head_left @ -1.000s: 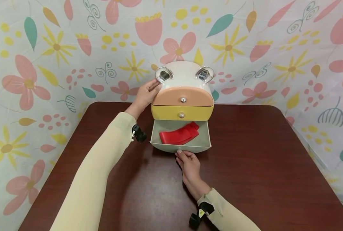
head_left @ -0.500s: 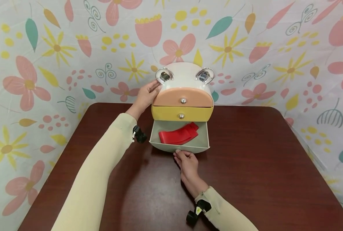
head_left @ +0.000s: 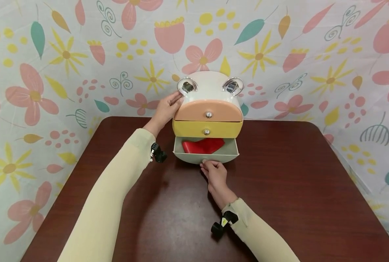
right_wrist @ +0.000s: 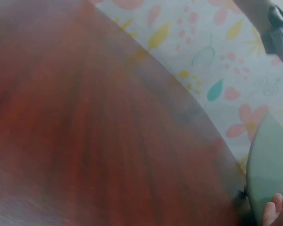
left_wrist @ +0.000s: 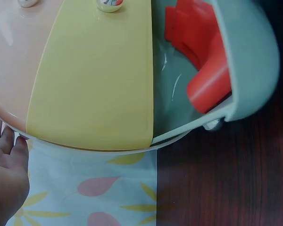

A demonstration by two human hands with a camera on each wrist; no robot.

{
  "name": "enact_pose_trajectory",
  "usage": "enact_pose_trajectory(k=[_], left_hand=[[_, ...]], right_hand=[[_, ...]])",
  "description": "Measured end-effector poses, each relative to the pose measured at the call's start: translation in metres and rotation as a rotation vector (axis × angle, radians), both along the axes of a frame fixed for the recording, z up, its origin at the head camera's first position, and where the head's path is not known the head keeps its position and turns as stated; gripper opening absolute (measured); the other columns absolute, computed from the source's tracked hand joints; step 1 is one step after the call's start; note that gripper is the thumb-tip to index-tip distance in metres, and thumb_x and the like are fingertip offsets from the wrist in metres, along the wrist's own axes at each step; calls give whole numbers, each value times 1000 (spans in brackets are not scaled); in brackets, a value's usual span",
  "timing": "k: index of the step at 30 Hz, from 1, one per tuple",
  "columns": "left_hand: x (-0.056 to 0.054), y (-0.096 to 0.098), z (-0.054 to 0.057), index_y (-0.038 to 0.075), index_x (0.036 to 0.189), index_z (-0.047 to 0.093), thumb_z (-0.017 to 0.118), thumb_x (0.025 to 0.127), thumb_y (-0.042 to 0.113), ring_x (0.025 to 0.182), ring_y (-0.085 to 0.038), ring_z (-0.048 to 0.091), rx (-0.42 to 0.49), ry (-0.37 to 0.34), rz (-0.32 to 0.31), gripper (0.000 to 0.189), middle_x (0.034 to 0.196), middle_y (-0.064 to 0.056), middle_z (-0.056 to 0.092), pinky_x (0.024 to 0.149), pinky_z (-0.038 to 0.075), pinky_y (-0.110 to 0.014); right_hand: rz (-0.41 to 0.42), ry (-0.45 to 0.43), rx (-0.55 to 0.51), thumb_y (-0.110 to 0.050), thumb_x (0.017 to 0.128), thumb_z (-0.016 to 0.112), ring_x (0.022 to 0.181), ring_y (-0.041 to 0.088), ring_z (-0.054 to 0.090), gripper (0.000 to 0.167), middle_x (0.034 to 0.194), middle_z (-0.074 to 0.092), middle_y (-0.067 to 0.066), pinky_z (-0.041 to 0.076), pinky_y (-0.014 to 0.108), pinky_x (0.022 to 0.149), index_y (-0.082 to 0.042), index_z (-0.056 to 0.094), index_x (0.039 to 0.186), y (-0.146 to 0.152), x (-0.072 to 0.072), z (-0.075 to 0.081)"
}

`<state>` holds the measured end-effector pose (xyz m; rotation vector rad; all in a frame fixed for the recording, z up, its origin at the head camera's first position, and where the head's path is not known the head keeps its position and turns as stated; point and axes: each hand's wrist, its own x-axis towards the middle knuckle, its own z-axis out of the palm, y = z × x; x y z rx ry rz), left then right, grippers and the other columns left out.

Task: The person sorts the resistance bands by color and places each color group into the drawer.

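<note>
A small drawer cabinet (head_left: 209, 85) with a white rounded top and silver-rimmed eyes stands at the back of the table. Its lowest, pale green drawer (head_left: 184, 156) is partly out, and a folded, shiny red strip (head_left: 202, 146) lies inside. My right hand (head_left: 217, 178) pinches the middle of that drawer's front, where the fingers hide the knob. In the right wrist view only fingertips (right_wrist: 276, 202) show against the green front. Against the cabinet's left side rests my left hand (head_left: 165, 111), its fingers lying along the white shell. The orange drawer (head_left: 191, 110) and yellow drawer (head_left: 188, 129) are closed.
The dark wooden table (head_left: 289, 189) extends around the cabinet. Right behind it hangs a white cloth (head_left: 266, 80) printed with flowers and leaves. A black wrist camera (head_left: 158, 153) sits on the left sleeve, and another wrist camera (head_left: 224, 223) on the right.
My right hand has moved away from me with the green drawer, which is now further in. Less of the red strip shows. The left hand has stayed on the cabinet's side.
</note>
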<state>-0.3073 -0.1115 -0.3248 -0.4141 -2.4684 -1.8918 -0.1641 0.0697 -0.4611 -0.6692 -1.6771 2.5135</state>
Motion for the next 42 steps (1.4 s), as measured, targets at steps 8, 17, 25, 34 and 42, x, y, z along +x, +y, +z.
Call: enact_pose_trajectory(k=[8, 17, 25, 34, 42], left_hand=[[0, -2, 2, 1, 158, 37, 52, 108, 20, 151, -26, 42, -23, 4, 15, 55, 159, -16, 47, 125, 37, -36], [1, -5, 3, 3, 158, 37, 51, 108, 21, 152, -24, 41, -27, -8, 18, 55, 161, -13, 45, 126, 36, -34], [1, -9, 3, 3, 157, 39, 53, 108, 22, 152, -24, 42, -28, -7, 33, 55, 160, -14, 47, 125, 38, -34], [2, -5, 6, 4, 158, 37, 53, 108, 22, 152, -23, 42, -5, -28, 20, 56, 161, -13, 45, 123, 40, -36], [1, -3, 5, 4, 158, 37, 52, 108, 22, 152, -23, 41, 2, -37, 8, 55, 161, -12, 45, 123, 40, -36]], right_hand=[[15, -14, 5, 0, 97, 62, 71, 5, 68, 14, 76, 65, -3, 60, 18, 72, -6, 52, 89, 1, -21, 4], [53, -43, 22, 0, 97, 59, 70, 6, 67, 14, 80, 63, 0, 59, 18, 70, -7, 50, 89, 4, -38, 10], [82, -70, 30, -1, 97, 58, 71, 7, 66, 12, 82, 62, 1, 58, 17, 70, -7, 50, 90, 4, -41, 14], [57, -69, 39, -3, 99, 60, 73, 6, 67, 10, 88, 63, 0, 59, 18, 75, -7, 52, 92, 5, -40, 16], [41, -53, 39, -4, 99, 60, 74, 7, 66, 12, 88, 62, 1, 59, 19, 77, -7, 51, 91, 7, -42, 16]])
